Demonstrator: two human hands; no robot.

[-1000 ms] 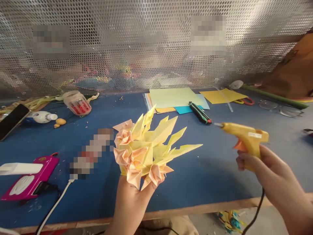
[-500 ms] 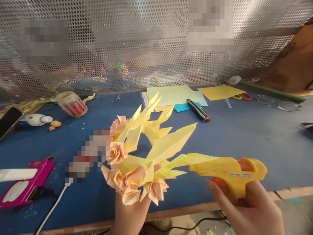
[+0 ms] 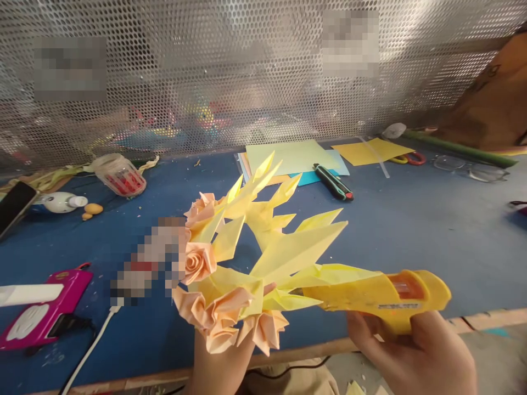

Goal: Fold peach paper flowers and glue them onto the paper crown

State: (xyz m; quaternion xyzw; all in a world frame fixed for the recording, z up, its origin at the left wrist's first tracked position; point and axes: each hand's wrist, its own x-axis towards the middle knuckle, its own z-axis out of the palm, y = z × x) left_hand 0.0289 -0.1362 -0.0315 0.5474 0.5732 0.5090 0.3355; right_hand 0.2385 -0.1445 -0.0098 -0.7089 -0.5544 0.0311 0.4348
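A folded paper wreath of pale yellow pointed leaves and peach paper roses stands tilted above the blue table. My left hand comes up from below and grips the wreath from behind; the roses and leaves cover most of its fingers, and one fingertip shows between the leaves. In my right hand is a yellow hot glue gun, its handle wrapped by the fingers. The gun's nozzle points left and lies among the lower right leaves, partly hidden by them. I cannot tell whether the tip touches paper.
Behind the wreath lie paper sheets, a utility knife, scissors and glasses. On the left are a plastic jar, a white bottle, a phone, a magenta device and a white cable. A perforated metal screen rises behind.
The glue gun in my right hand has moved left and slightly down, bringing its nozzle in among the leaves. The wreath has shifted slightly right and turned a little.
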